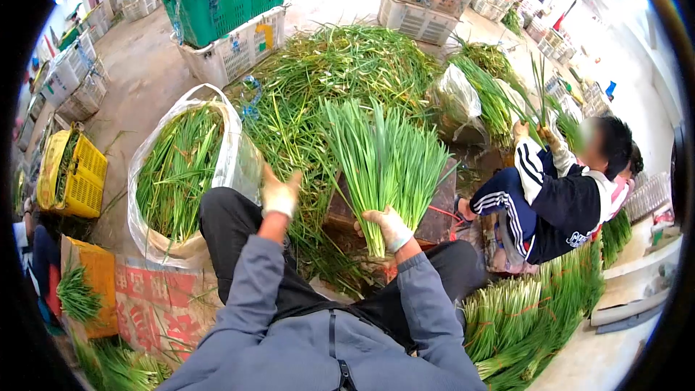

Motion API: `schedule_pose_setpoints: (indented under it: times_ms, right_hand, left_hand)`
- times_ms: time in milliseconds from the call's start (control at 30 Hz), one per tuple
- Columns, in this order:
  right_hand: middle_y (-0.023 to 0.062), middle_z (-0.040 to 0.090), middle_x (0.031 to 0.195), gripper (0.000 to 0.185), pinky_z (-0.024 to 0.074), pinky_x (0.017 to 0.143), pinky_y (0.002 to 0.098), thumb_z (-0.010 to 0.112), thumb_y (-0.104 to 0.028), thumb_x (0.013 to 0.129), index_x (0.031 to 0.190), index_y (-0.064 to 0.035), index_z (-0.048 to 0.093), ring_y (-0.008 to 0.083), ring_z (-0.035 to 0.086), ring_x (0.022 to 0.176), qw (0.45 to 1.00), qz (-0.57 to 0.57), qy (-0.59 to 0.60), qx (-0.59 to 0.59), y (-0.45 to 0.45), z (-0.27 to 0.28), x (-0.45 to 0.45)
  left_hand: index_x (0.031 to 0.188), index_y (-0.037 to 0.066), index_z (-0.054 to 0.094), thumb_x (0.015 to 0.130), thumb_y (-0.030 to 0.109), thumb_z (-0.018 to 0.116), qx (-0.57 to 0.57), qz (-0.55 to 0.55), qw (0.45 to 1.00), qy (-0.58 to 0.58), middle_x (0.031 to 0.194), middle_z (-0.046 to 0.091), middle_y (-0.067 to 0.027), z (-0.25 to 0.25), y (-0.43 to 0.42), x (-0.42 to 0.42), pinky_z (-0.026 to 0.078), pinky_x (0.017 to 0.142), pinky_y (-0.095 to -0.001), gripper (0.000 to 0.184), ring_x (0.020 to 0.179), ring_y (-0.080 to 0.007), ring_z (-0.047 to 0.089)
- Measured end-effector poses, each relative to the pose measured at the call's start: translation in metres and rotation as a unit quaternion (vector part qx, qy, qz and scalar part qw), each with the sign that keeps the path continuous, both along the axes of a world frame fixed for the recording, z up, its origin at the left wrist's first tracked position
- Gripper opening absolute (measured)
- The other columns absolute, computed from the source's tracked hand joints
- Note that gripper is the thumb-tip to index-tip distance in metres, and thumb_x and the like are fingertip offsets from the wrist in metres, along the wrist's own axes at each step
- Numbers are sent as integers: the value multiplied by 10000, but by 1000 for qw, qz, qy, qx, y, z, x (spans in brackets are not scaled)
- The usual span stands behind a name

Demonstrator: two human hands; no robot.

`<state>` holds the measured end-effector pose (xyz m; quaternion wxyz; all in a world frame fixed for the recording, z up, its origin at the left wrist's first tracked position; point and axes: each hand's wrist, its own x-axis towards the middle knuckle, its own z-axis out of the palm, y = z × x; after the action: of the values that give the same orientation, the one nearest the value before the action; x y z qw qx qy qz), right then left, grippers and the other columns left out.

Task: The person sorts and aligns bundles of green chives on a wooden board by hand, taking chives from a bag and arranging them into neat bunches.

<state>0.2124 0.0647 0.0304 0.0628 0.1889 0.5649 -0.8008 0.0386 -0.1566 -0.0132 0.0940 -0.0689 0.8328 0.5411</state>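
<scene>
A thick bunch of green Chinese chives (387, 166) stands fanned out above a dark box (347, 210), pale stem ends pointing toward me. My right hand (389, 227), in a pale glove, is wrapped round the lower stems. To the left, my left hand (281, 194) is raised with its fingers apart and nothing in it, also partly gloved. It is nearest to a white plastic bag (230, 130) full of loose green leaves. Behind the bunch spreads a large heap of loose leaves and trimmings (347, 58).
Another person (568, 188) sits at the right, holding stalks. Tied chive bunches (507, 311) lie at my lower right. A green crate (228, 3) is stacked on a white crate (242, 43) at the back. A yellow basket (83, 181) stands at the left.
</scene>
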Motion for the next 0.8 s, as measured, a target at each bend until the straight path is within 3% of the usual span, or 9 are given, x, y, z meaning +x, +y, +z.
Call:
schedule_pose_setpoints:
  times_ms: [67,133,200,267,300,400,533,633,800]
  right_hand:
    - [144,696,831,316,576,622,355,618,-129,898,1176,16,575,232,685,723,1000,-21,10,-14,-8,-5,-4]
    - [121,704,854,285,573,633,342,657,-161,876,1098,15,628,231,683,676,999,-15,-15,-29,-15,-12,-9]
    - [111,707,905,311,553,634,344,681,-258,897,1080,-8,649,204,672,720,994,-66,-68,-52,-31,-33,-9]
    - [164,705,996,517,545,810,365,674,-350,911,1218,61,603,240,671,897,984,-118,-129,-26,-43,-49,-5]
    - [225,697,1082,626,496,947,377,625,-449,919,1245,84,596,322,660,1025,965,-99,-154,188,-49,-54,-2]
    - [332,624,1185,730,445,1004,426,504,-571,926,1186,101,621,435,580,1168,916,-11,-158,369,-42,-135,15]
    - [278,669,1144,581,461,990,402,626,-402,923,1229,87,562,390,637,1097,936,-149,-94,306,-52,-127,18]
    - [150,685,1140,489,473,936,321,674,-271,914,1264,50,556,214,635,1022,946,-101,-68,299,-53,-122,17]
    - [278,530,1373,691,413,1057,374,660,-315,914,1391,120,416,364,543,1245,930,-224,-53,287,-57,-117,28]
  left_hand:
    - [1497,8,344,832,538,736,157,-119,969,-149,1512,400,-248,-14,26,44,374,1132,-433,936,1374,-379,427]
    - [1484,87,371,849,585,692,458,-244,777,-355,1405,536,-157,-35,37,84,488,1000,-526,868,1228,-335,565]
    - [1384,103,496,855,605,666,552,-241,694,-395,1338,592,-96,-41,49,111,490,1001,-502,748,1186,-299,591]
    - [1345,102,527,945,574,570,549,-143,694,-444,1244,648,-99,-45,49,124,511,963,-459,620,1100,-261,634]
    - [1332,103,539,963,550,557,511,-126,736,-425,1215,659,-99,-52,48,128,521,930,-450,580,1067,-261,640]
    - [1288,108,577,1005,449,541,481,-66,739,-468,1136,682,-85,-84,47,128,536,845,-425,445,977,-258,651]
    - [1238,64,583,1025,336,540,468,-60,732,-491,1085,686,-87,-89,47,129,558,826,-424,349,954,-255,673]
    - [1238,8,575,1026,371,533,286,-136,887,-335,1095,685,-119,-83,42,132,552,834,-398,422,968,-254,670]
    - [1382,-26,506,986,591,480,279,-187,905,-263,1291,631,-161,-73,36,121,457,982,-348,734,1140,-236,593]
